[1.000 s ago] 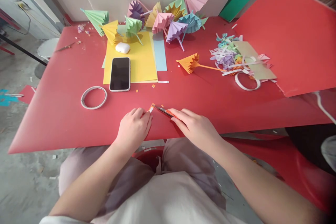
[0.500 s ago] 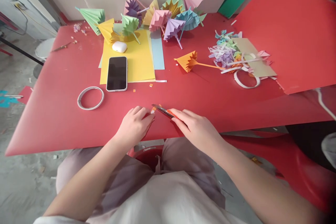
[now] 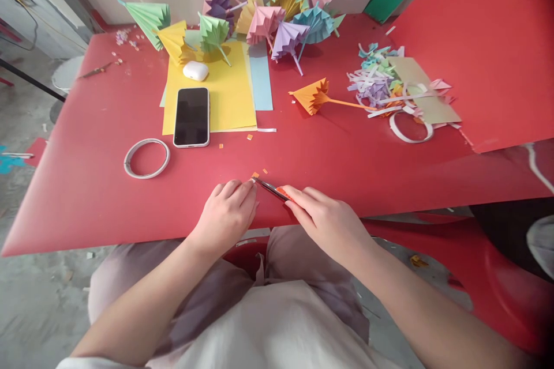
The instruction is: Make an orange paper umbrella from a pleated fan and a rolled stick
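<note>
— What is held?
— By the left hand [image 3: 227, 213], a small strip [image 3: 254, 180] seems to be pinched; only a pale end is shown, the rest hidden by the fingers. In the right hand [image 3: 326, 216], an orange-handled cutting tool [image 3: 272, 188] is clamped, its dark tip pointed at that end.

— Why so?
— The strip is presumably steadied within the tip's reach. Both are held low over the red table [image 3: 86, 184], near its front edge, perhaps for support.

— Where is room left?
— Some is left between the right hand and the orange paper umbrella [image 3: 311, 96]. On the left, movement is bounded by a white ring [image 3: 127, 162] and a phone [image 3: 191, 117]; orange scraps [image 3: 250, 137] are scattered ahead of the fingers.
</note>
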